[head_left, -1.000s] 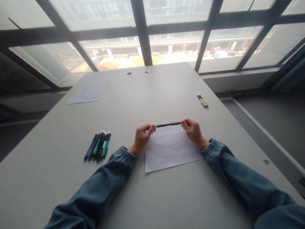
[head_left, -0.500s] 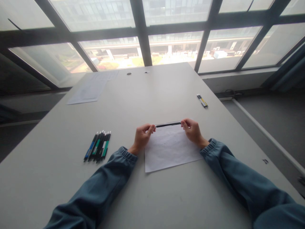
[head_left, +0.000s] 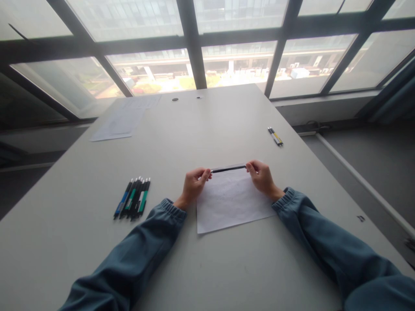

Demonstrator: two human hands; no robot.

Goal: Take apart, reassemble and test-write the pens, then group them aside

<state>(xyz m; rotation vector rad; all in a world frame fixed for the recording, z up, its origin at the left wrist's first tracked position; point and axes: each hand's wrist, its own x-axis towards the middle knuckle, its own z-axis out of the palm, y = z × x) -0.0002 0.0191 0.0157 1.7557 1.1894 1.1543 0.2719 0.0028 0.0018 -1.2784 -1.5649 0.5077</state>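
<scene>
A black pen (head_left: 228, 169) is held level between my two hands, over the far edge of a white sheet of paper (head_left: 231, 203). My left hand (head_left: 195, 185) pinches its left end between thumb and fingers. At the other end, the thumb and fingers of my right hand (head_left: 260, 176) are closed on the pen. Both tips of the pen are partly hidden by my fingers. Left of my left hand lies a row of several pens (head_left: 132, 199) with black, blue and green barrels, side by side on the white table (head_left: 207, 272).
Two pens with yellow and white parts (head_left: 275, 137) lie near the table's right edge. More paper sheets (head_left: 119, 121) rest at the far left. A small dark item (head_left: 361, 219) sits by the right edge. Windows (head_left: 240, 65) stand beyond the table.
The pen looks slightly turned about its length between my fingers. Both hands stay in almost the same place, and the other things have not moved.
</scene>
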